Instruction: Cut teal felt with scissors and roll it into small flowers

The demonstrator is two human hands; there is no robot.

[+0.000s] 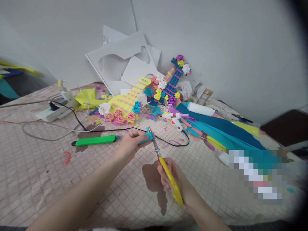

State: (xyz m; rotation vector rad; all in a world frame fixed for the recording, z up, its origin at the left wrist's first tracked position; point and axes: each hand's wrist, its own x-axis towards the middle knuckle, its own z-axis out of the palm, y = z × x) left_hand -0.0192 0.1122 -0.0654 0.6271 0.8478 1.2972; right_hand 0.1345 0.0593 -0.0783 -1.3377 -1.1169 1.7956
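Observation:
My left hand (131,143) pinches a small blue strip (146,138), which looks like paper, above the middle of the table. Yellow-handled scissors (169,176) are in my right hand (172,175), their blades pointing away from me and meeting the right end of the strip. Whether the blades are fully closed on it is hard to make out. Left of my left hand lies a green utility knife (95,140). Beyond both hands, a yellow guitar-shaped piece (127,101) with paper flowers leans at the back.
A white glue gun (174,120) with a black cord lies behind the scissors. Blue paper sheets (216,125) and a white roll (201,109) are at right. A power strip (56,109) with cables sits left. Cut white boards (120,57) lean against the wall.

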